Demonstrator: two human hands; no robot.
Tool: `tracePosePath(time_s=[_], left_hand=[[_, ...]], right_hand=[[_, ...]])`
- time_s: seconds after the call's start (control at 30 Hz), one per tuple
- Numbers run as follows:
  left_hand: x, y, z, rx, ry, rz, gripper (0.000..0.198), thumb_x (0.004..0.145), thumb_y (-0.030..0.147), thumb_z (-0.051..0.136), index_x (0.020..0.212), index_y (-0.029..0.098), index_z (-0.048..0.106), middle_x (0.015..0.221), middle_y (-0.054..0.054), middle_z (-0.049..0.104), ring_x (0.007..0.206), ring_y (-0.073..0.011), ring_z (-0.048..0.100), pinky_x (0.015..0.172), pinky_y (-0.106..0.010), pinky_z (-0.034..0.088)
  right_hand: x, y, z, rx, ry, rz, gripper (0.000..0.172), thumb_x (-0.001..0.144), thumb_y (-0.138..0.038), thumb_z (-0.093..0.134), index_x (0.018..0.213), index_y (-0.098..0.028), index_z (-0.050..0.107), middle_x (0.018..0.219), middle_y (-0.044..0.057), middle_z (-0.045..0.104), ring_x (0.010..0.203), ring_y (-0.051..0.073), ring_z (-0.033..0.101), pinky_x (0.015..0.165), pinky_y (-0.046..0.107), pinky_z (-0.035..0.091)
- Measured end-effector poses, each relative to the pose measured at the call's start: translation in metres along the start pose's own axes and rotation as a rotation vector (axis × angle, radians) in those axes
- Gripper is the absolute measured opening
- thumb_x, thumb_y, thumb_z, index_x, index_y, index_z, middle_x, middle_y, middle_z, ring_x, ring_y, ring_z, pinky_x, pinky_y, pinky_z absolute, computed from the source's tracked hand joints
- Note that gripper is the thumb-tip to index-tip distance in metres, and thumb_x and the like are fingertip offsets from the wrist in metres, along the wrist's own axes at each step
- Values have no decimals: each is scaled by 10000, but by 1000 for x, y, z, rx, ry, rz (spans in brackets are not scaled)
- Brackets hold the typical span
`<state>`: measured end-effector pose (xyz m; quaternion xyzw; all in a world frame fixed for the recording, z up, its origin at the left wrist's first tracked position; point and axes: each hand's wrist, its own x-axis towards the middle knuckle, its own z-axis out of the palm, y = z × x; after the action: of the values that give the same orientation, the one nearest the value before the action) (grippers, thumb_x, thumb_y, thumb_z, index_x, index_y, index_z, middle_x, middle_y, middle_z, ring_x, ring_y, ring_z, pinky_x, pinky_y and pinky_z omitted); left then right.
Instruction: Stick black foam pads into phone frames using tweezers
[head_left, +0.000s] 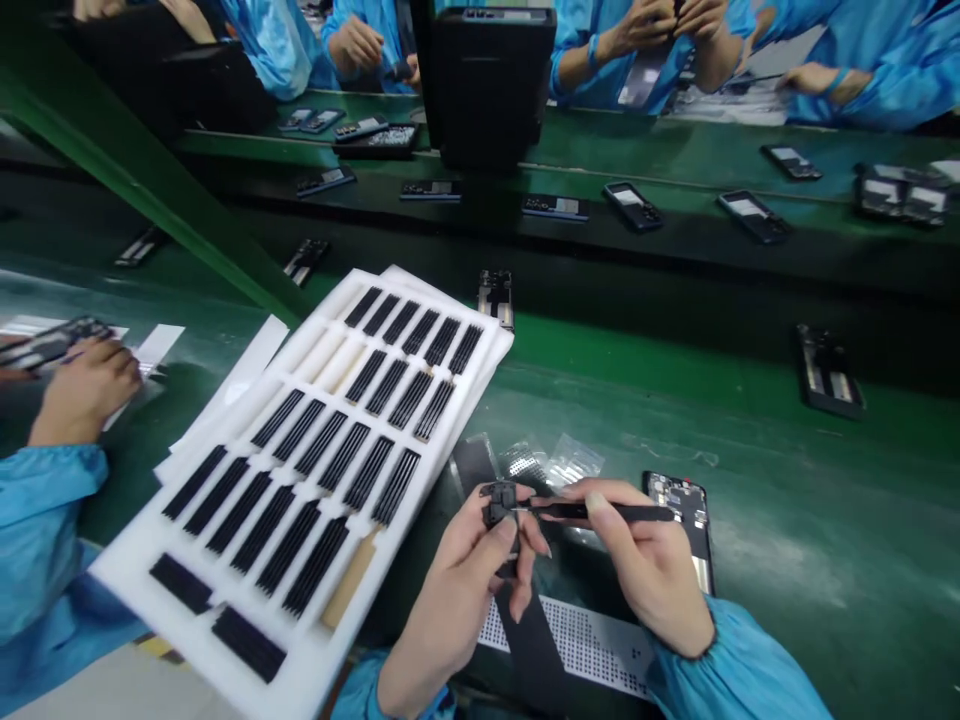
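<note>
The person's left hand (pixel 457 590) is pinching a small black phone part (pixel 500 505) between thumb and fingertips, while the right hand (pixel 637 565) is gripping a pair of black tweezers (pixel 607 512) narrowly, bringing their tip right up against that part. The part is looking light, stiff and fairly fragile, so its outer edges are shaping up as the safest place to take hold, with the tweezers handling the fine work. It is sitting just right of the white foam tray (pixel 420 520), up above the hands.

Rows of slim black strips (pixel 315 565) are filling that tray, whose lower right edge is crowding the left hand. Right of the tray, clear plastic bags (pixel 574 460) are lying just beyond the hands, a perforated sheet (pixel 581 640) is lying under them, and an opened phone body (pixel 686 520) is resting beside the right hand on the green table (pixel 765 480). Left of the tray, a co-worker's hand (pixel 86 390) is working on a phone (pixel 52 342), well apart from the person's own hands.
</note>
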<state>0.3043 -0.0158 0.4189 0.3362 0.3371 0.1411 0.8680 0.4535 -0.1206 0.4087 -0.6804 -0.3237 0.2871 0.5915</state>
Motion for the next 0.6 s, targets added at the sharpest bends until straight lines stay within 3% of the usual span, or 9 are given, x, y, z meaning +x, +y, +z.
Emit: tracePosePath(time_s=[0.37, 0.6], left_hand=[[-29, 1, 3, 65, -142, 26, 249, 988, 309, 574, 1198, 176, 586, 807, -23, 640, 521, -62, 486, 459, -180, 364], [-42, -4, 0, 77, -168, 41, 303, 1000, 310, 549, 1264, 163, 571, 842, -30, 633, 550, -66, 490, 495, -203, 385]], right_hand=[[-19, -23, 2, -97, -72, -120, 266, 990, -372, 572, 917, -226, 782, 882, 59, 784, 827, 199, 751, 771, 265, 615], [-30, -30, -4, -187, -109, -271, 200, 988, -261, 571, 1029, -241, 766, 948, 49, 794, 853, 191, 762, 772, 246, 616]])
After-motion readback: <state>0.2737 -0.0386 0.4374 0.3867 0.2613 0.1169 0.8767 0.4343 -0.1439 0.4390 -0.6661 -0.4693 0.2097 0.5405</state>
